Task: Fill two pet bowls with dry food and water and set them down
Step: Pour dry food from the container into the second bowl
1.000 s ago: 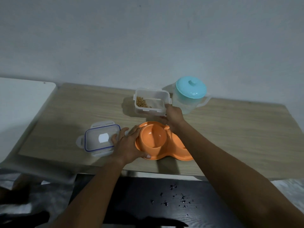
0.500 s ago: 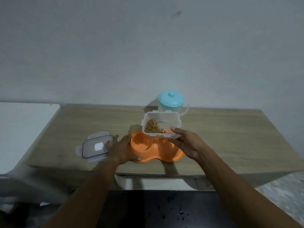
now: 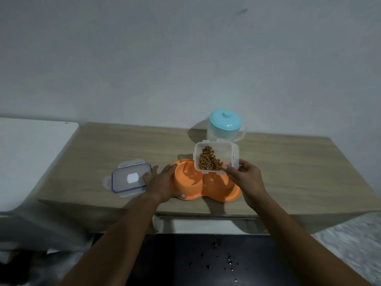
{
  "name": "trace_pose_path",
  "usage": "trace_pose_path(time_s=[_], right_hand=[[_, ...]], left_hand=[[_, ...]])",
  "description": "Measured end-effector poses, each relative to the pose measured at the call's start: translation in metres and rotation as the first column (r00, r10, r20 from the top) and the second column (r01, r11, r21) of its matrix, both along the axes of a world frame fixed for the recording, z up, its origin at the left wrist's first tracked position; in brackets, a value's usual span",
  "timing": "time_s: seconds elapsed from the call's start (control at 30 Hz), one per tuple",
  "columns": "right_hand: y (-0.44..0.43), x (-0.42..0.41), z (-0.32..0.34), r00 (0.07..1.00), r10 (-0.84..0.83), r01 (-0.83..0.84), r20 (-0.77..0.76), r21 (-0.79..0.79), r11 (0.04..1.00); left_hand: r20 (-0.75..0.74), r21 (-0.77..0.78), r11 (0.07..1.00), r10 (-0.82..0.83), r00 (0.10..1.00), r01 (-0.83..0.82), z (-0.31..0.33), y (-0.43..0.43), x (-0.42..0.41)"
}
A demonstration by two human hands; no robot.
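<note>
right hand (image 3: 245,178) grip holding tilted kibble container (image 3: 216,157) over orange 2-well bowl (image 3: 206,188), left hand (image 3: 162,184) grip clasping its left end, lid (image 3: 129,178) label unreadable

Lidless clear tub (image 3: 227,153) of kibble (image 3: 208,161), atilt over orange double bowl (image 3: 214,189)

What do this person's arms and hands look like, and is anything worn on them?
Both are bare. The left hand and right hand have no gloves, and I can see no rings. The left forearm and right forearm show no sleeves, watch or bracelet as far as the picture reaches. The nails that show look short.
</note>
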State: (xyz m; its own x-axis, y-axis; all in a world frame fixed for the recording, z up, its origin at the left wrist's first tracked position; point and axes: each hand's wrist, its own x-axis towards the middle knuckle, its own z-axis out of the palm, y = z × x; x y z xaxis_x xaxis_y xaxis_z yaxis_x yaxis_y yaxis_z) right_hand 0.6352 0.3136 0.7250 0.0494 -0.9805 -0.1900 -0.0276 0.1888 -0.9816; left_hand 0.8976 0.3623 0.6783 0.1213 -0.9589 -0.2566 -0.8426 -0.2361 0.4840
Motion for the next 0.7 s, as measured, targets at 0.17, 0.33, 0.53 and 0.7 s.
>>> trace_pose_path(time_s=[0.17, 0.33, 0.53, 0.7], right_hand=[[0.005, 0.021, 0.002, 0.999, 0.005, -0.007, -0.038, -0.058, 0.998], [0.002, 0.029, 0.007, 0.993, 0.025, -0.042, -0.112, -0.145, 0.988], [-0.001, 0.03, 0.003, 0.986, 0.033, -0.063, -0.165, -0.176, 0.982], [-0.001, 0.026, -0.001, 0.984, 0.055, -0.085, -0.168, -0.179, 0.98]], left_hand=[[-0.023, -0.008, 0.999, 0.048, 0.999, -0.048, -0.013, 0.002, 0.004], [-0.049, -0.01, 0.998, 0.06, 0.997, -0.06, -0.015, -0.002, 0.004], [-0.028, -0.019, 0.998, 0.058, 0.998, -0.059, -0.013, -0.001, 0.003], [-0.028, -0.029, 0.998, 0.047, 0.998, -0.048, -0.009, -0.002, 0.004]])
